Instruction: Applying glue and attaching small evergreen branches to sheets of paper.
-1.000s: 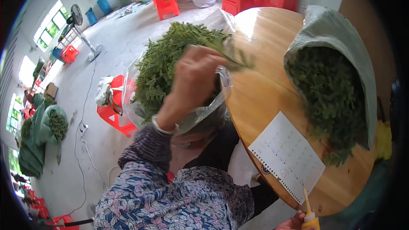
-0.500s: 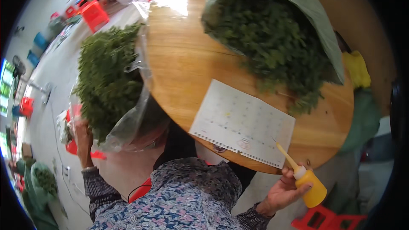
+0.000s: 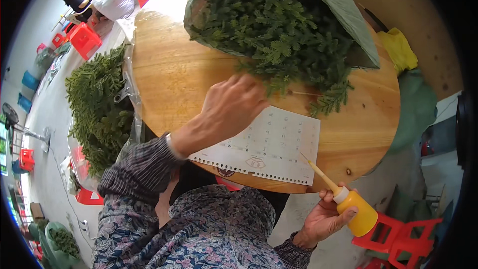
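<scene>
My right hand (image 3: 321,221) holds a yellow squeeze bottle (image 3: 359,214), its long thin nozzle pointing up and left over the corner of a calendar sheet (image 3: 279,142). Over the round wooden table, my left hand (image 3: 234,102) reaches to the near edge of a heap of artificial green fir-like sprigs (image 3: 279,35). Its fingers are bent and smeared by motion, so whether they grip a sprig cannot be made out. The heap spills from a pale green sack (image 3: 343,0) lying on its side. Part of the calendar sheet is hidden under my left hand and wrist.
The wooden table (image 3: 164,69) fills the middle. At its left stands a clear plastic bag (image 3: 130,77) full of more green sprigs (image 3: 97,114). Red stools (image 3: 383,234) stand at the lower right. A person (image 3: 79,0) sits far off, upper left, beside a white sack (image 3: 114,0).
My left hand has left the bag of sprigs at the left and swung right over the table to the heap. The right hand still holds the bottle. The view has shifted slightly.
</scene>
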Motion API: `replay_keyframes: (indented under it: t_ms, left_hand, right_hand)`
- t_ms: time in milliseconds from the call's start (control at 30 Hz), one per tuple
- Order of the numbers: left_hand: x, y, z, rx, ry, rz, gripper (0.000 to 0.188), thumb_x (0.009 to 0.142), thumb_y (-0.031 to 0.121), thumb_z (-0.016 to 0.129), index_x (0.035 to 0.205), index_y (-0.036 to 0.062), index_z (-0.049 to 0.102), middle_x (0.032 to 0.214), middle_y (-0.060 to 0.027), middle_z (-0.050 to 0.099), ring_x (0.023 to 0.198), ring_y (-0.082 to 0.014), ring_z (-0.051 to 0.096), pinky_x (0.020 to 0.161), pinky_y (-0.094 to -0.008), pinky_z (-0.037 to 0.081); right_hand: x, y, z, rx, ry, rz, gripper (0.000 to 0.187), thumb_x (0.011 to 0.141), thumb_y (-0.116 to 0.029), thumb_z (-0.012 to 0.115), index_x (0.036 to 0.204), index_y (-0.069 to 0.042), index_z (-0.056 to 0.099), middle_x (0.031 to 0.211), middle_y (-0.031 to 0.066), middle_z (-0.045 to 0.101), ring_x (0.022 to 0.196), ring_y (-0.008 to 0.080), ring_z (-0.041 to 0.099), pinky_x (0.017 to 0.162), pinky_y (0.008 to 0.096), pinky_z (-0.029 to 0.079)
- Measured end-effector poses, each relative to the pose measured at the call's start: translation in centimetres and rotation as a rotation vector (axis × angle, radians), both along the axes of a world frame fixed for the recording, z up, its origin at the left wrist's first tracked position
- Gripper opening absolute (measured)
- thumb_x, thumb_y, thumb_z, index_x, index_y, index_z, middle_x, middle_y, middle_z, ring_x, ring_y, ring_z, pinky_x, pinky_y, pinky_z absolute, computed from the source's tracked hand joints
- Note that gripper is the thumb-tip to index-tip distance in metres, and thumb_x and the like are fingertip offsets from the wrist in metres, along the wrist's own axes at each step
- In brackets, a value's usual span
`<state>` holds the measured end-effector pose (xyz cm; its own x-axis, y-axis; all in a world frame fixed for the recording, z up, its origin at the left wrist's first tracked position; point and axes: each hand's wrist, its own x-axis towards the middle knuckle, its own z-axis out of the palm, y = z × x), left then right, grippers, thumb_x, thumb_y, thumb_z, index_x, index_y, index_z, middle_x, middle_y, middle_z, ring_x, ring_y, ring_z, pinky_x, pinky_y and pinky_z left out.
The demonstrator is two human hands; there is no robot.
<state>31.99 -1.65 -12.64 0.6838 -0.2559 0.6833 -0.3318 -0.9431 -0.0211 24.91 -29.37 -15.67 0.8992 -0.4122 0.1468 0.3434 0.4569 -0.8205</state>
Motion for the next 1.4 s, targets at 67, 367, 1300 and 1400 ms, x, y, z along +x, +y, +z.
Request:
replay_keyframes:
  t_ms: [67, 367, 1300, 1400]
  left_hand:
    - [2.3, -1.0, 0.0, 0.038, 0.06, 0.056, 0.018, 0.087, 0.021, 0.061, 0.086, 0.0037, 0.063, 0.084, -0.0052, 0.061, 0.063, -0.0157, 0.053, 0.052, -0.024, 0.045]
    - [2.8, -2.3, 2.0, -0.342, 0.293, -0.004, 0.017, 0.085, 0.019, 0.06, 0.088, 0.0027, 0.062, 0.08, -0.009, 0.061, 0.057, -0.0198, 0.053, 0.051, -0.0255, 0.045]
    - [-5.5, 0.7, 2.4, -1.564, 0.948, -0.424, 0.017, 0.081, 0.004, 0.064, 0.097, -0.0007, 0.069, 0.067, -0.0022, 0.063, 0.051, -0.0064, 0.052, 0.046, -0.0174, 0.039]
    - [-6.0, 1.2, 1.8, -1.445, 0.939, -0.353, 0.018, 0.083, 0.004, 0.064, 0.1, -0.0003, 0.069, 0.067, -0.0011, 0.062, 0.052, -0.0073, 0.051, 0.048, -0.0179, 0.039]
  right_hand:
    - [0.1, -0.6, 0.0, 0.003, 0.002, -0.022, 0.063, 0.085, -0.055, 0.062, 0.12, -0.006, 0.045, 0.1, 0.013, 0.061, 0.058, 0.0136, 0.053, 0.06, 0.0299, 0.049]
    - [0.8, -2.0, -0.2, -0.005, 0.026, -0.051, 0.065, 0.083, -0.055, 0.064, 0.121, -0.006, 0.044, 0.103, 0.0132, 0.059, 0.058, 0.0132, 0.053, 0.061, 0.0301, 0.051]
    - [-0.9, -0.8, 0.8, 0.032, -0.063, 0.032, 0.062, 0.085, -0.053, 0.063, 0.123, -0.008, 0.045, 0.105, 0.0162, 0.06, 0.059, 0.0151, 0.054, 0.06, 0.0313, 0.051]
    - [-0.9, -0.5, 0.9, 0.031, -0.061, 0.041, 0.062, 0.085, -0.053, 0.063, 0.123, -0.008, 0.045, 0.105, 0.0164, 0.06, 0.059, 0.015, 0.054, 0.059, 0.0314, 0.051]
